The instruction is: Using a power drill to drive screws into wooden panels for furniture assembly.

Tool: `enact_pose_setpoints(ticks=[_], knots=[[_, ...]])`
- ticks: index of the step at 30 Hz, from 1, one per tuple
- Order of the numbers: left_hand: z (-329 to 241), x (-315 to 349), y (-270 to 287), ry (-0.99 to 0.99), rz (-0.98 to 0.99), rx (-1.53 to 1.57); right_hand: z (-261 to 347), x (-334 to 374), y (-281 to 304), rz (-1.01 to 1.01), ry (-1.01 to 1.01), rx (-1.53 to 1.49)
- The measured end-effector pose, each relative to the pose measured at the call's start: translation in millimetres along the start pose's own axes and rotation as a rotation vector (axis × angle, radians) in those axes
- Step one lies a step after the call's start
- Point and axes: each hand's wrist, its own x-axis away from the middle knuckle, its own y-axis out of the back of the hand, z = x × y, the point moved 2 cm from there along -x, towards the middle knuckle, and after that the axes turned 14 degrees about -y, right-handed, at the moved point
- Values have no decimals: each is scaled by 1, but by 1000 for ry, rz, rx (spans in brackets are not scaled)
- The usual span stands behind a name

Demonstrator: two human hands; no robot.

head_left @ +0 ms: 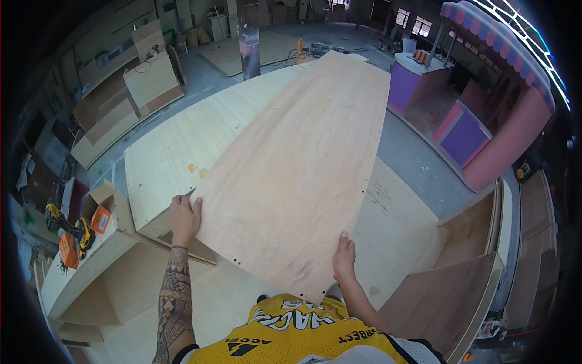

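A long plywood panel (pixel 291 164) with small dark holes along its edges slants away from my body. My left hand (pixel 185 217) grips its near left corner, thumb on the top face and fingers over the edge. On the near right edge, my right hand (pixel 344 259) holds the panel with the thumb up; its other fingers are partly hidden. The panel's far end lies over or just above a pale curved wooden platform (pixel 163 151); I cannot tell whether they touch. Below it is a pale wooden base (pixel 388 212) with faint pencil writing.
At left, a cordless drill (pixel 85 235) and orange boxes (pixel 68 250) rest on a curved wooden ledge (pixel 109 255). An open wooden compartment (pixel 448 285) stands at right. Beyond are a metal post (pixel 249 48), wooden cabinets (pixel 151 82) and a pink and purple booth (pixel 467 136).
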Motion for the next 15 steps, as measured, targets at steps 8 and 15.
enact_pose_setpoints(ticks=[8, 15], knots=[[-157, 70, 6, 369, 282, 238, 37, -92, 143, 83, -10, 219], [-320, 136, -21, 645, 426, 1129, 96, -235, 285, 87, 193, 548]])
